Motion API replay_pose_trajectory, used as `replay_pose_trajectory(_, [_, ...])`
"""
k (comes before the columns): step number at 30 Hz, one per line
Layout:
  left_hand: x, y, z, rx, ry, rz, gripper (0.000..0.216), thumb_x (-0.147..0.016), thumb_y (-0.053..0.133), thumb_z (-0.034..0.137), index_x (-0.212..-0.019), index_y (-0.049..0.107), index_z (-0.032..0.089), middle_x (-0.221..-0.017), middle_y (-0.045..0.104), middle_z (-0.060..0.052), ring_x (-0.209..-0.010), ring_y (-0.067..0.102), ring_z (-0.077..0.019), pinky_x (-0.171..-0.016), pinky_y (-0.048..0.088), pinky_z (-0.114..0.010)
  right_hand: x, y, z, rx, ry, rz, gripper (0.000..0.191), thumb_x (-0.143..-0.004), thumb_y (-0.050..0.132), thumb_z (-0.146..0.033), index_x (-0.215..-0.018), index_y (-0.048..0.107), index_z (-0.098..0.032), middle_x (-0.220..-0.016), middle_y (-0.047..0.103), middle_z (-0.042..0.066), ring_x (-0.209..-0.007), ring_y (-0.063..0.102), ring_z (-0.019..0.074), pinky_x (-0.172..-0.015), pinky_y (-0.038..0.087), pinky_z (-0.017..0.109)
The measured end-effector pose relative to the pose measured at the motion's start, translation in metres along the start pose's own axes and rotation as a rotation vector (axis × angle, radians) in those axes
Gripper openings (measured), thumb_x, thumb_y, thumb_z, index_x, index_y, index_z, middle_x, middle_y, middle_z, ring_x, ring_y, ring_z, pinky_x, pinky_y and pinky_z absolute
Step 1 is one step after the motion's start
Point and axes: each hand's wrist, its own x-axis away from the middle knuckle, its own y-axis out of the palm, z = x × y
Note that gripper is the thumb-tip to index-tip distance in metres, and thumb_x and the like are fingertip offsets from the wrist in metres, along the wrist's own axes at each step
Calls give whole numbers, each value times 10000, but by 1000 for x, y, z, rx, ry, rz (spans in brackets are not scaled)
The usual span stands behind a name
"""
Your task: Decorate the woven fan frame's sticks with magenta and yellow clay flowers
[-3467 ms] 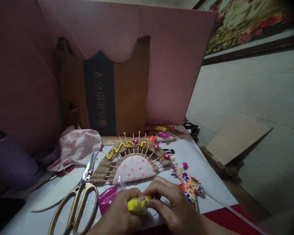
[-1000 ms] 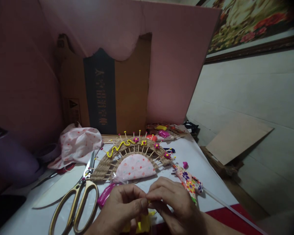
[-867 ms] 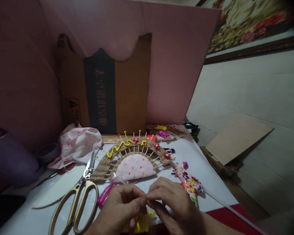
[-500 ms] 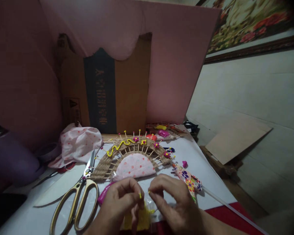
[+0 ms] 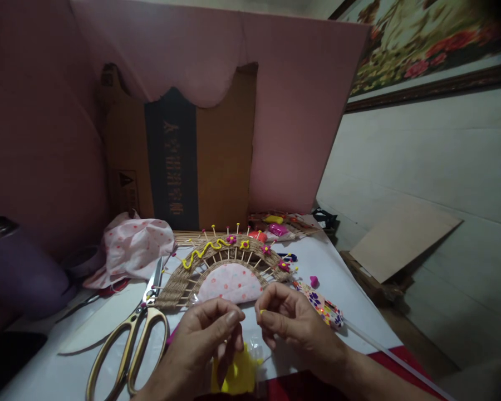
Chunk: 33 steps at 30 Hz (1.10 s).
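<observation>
The right hand [image 5: 294, 323] has its thumb and forefinger closed in a pinch grip on a tiny yellow clay bit [image 5: 261, 312], held just above the table [image 5: 346, 284]. The left hand [image 5: 206, 345] sits close beside it, thumb pressed to forefinger with nothing visible between them, while its lower fingers curl around a yellow clay packet [image 5: 237, 377] at the near table edge.

Just beyond both hands lies the woven arch [image 5: 177, 289], with a pink spotted cushion [image 5: 229, 283] filling its middle. A yellow squiggle [image 5: 200, 252] and several small clay flowers already sit along its top, and many stick tips carry clay beads; the lower left of the weave looks bare, so the decorating seems partly done.

Gold scissors [image 5: 129, 345] lie left of the hands, a flower-patterned piece [image 5: 322, 309] right of them, and a small pink lump [image 5: 313, 281] beyond that. Spotted cloth [image 5: 133, 250], more clay packets [image 5: 275, 225] and a cardboard box [image 5: 221, 161] stand behind. Nothing lies between the hands and the arch.
</observation>
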Motion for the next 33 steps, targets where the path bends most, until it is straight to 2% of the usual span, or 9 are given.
replay_pose_trajectory(4, [-1,-1,1,53,-51,-15,304,-674,706,393,-810,620,135,-534,611,11,-334,448,-42,-313,312,-133,0,-2,2,38,-24,-4,278,-735,693,-368,-830,617,-118,-651,546,-26,-452,493,43,-438,392,171])
replay_pose_trajectory(9, [0,1,3,39,-50,-29,355,-607,753,417,-622,517,152,-458,594,17,-290,425,-44,-301,281,-139,1,-3,5,111,22,46,347,-688,717,-426,-653,553,-122,-531,558,-26,-374,436,40,-369,344,164])
replay_pose_trajectory(13, [0,1,0,13,-16,3,420,-736,600,512,-553,497,149,-445,564,5,-313,410,-39,-320,277,-144,1,-3,5,176,-1,75,430,-777,586,-516,-623,550,-117,-503,534,-25,-377,423,34,-373,328,161])
replay_pose_trajectory(18, [-1,-3,-2,-10,10,-4,333,-635,732,416,-616,527,153,-471,560,31,-336,409,-38,-336,300,-144,-1,0,5,100,11,64,307,-671,743,-381,-742,585,-128,-639,632,7,-488,549,76,-420,437,167])
replay_pose_trajectory(20, [0,-3,-1,-23,-9,-13,319,-638,730,418,-671,559,150,-494,572,29,-348,423,-38,-348,315,-143,0,0,6,100,13,43,328,-731,676,-431,-792,599,-117,-668,662,43,-511,588,98,-412,453,174])
replay_pose_trajectory(23, [0,-3,1,-47,-29,-2,361,-733,620,484,-646,570,138,-494,569,13,-349,425,-37,-352,319,-145,1,-2,6,140,39,36,421,-819,534,-502,-725,600,-96,-499,612,21,-351,494,51,-330,364,135])
replay_pose_trajectory(25, [0,-2,1,-57,-14,3,391,-744,605,488,-582,538,138,-472,555,12,-334,412,-36,-338,304,-145,2,-1,4,142,41,47,387,-777,608,-472,-654,576,-106,-453,583,-5,-321,447,31,-322,340,125])
replay_pose_trajectory(29, [-2,-2,-1,-35,26,-2,353,-624,741,411,-589,500,155,-461,547,37,-326,407,-38,-328,286,-141,2,2,1,76,-10,49,298,-651,762,-355,-697,578,-125,-611,652,19,-482,567,78,-435,470,173])
replay_pose_trajectory(33, [1,0,1,-79,9,18,356,-732,631,464,-609,530,145,-492,549,22,-349,400,-34,-345,292,-138,3,0,4,66,51,51,408,-812,545,-508,-714,579,-113,-542,648,48,-377,540,74,-332,402,145])
